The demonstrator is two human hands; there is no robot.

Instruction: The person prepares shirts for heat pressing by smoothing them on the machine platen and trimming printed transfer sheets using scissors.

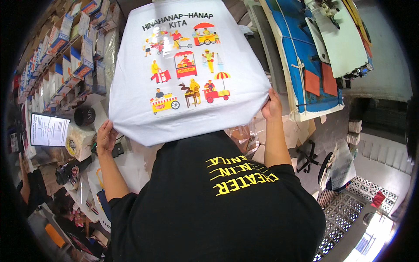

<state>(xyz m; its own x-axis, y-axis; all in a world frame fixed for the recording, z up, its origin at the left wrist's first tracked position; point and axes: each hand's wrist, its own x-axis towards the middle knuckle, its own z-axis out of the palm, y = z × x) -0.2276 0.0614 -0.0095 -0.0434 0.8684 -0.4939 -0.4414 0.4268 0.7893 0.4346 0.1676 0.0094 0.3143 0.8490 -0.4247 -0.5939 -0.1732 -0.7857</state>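
Observation:
A white T-shirt (131,83) with a colourful print of street-food carts and vendors is spread out in front of me, its fabric pulled wide. At its near left corner my left hand (106,136) pinches the edge between thumb and fingers. My right hand (272,105) grips the near right edge in the same way, a little farther forward. The near edge of the shirt sags slightly between the two hands, close to my black shirt (183,209). Whatever supports the far part of the cloth is hidden beneath it.
Open cardboard boxes (72,56) fill shelving at the left. Below them are a tablet-like screen (49,129), a black mug (84,116) and a roll of tape (73,146). A blue-covered table (301,65) with a machine (334,39) stands at the right. Another person's arm (25,183) shows far left.

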